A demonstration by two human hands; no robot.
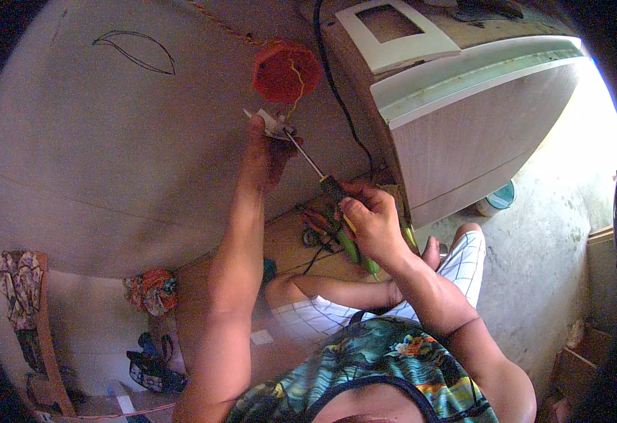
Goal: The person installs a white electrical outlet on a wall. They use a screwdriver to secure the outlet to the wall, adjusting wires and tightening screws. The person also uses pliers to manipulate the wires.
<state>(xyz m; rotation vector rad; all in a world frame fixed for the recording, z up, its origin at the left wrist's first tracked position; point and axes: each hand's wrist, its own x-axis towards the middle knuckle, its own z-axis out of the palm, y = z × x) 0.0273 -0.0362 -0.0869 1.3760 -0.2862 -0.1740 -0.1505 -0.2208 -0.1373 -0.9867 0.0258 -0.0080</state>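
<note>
My left hand [269, 151] is raised toward the wall, its fingers closed round a small white electrical fitting [271, 125]. A thin yellow wire [301, 88] runs from the fitting up to a red octagonal electrical box [273, 81] on the wall. My right hand [372, 218] grips the dark, yellow-marked handle of a screwdriver [308, 158]. Its long metal shaft slants up and left, with the tip at the fitting in my left hand. Whether the tip sits in a screw is too small to tell.
Right of the box hangs a black cable [340, 99], beside a large pale-fronted cabinet [463, 134] with a white frame [393, 35] on top. Hand tools with green and red handles [347, 243] lie below my hands. A bucket [495, 201] stands on the floor at right.
</note>
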